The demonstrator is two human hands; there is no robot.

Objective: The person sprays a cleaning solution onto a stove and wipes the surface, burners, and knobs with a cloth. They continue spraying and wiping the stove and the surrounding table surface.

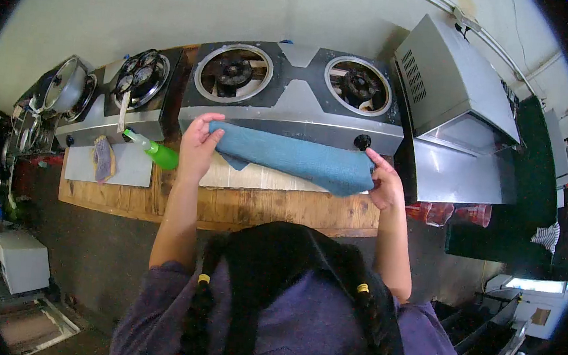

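A blue cleaning cloth [292, 159], folded into a long strip, is stretched between my two hands above the wooden counter. My left hand [199, 145] pinches its left end between thumb and fingers. At the opposite end, my right hand [385, 183] grips the cloth's corner. Just behind the cloth stands a two-burner gas stove [289, 114] with a black knob [362, 142] near my right fingertips. A green spray bottle [161, 155] lies tilted beside my left wrist. Under the cloth, a pale sheet [257, 177] covers part of the counter.
Left of the bottle, a yellow and purple cloth [104, 159] rests on a white board [135, 166]. Another stove [113, 97] and a metal pot [66, 87] stand farther left. At the right is a metal hooded unit [451, 90]. The wooden counter [281, 215] edge runs in front of me.
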